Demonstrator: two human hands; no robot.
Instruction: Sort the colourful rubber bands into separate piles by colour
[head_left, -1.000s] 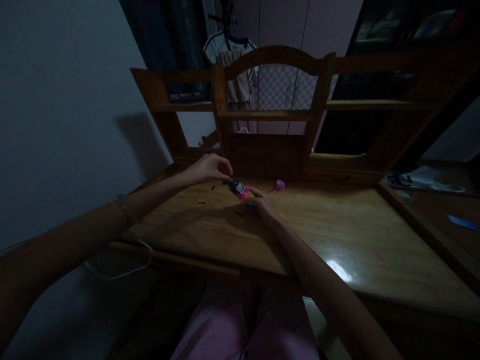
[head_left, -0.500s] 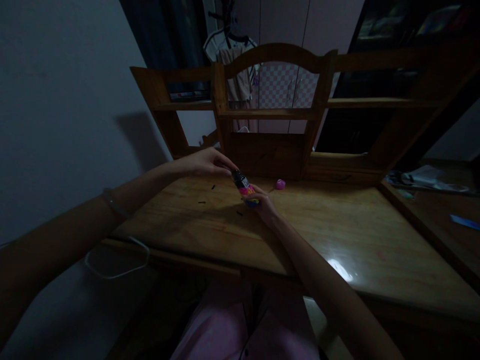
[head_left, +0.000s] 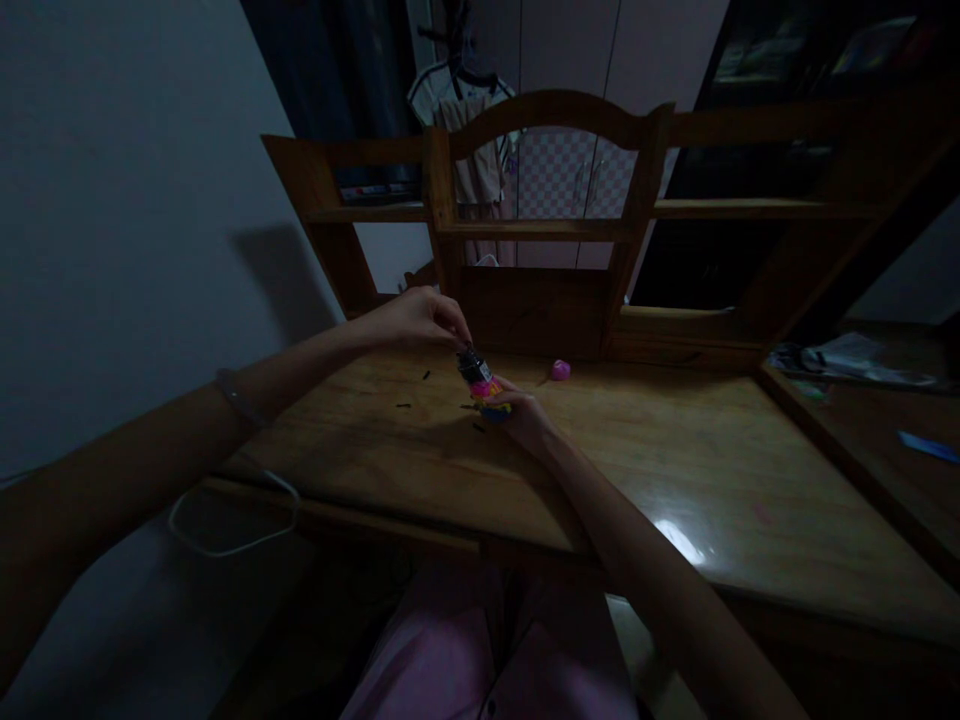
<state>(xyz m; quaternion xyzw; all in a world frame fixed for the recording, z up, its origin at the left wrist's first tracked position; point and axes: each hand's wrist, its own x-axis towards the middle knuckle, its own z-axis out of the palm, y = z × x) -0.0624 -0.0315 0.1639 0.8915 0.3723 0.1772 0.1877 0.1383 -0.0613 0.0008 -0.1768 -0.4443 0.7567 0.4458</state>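
My right hand grips the lower end of a small colourful tube-shaped thing, pink, yellow and blue with a dark top, held tilted just above the wooden desk. My left hand is closed in a pinch at the tube's dark top end. What the fingertips pinch is too small and dark to make out. Several small dark bits lie on the desk to the left of my hands.
A small pink cap-like thing lies on the desk near the wooden hutch. A white cable hangs off the desk's left front edge. Papers lie on a side surface at right. The room is dim.
The tube tilted up and back down between my hands. My left hand rose slightly and stays pinched at its top. A dark bit now lies by the tube.
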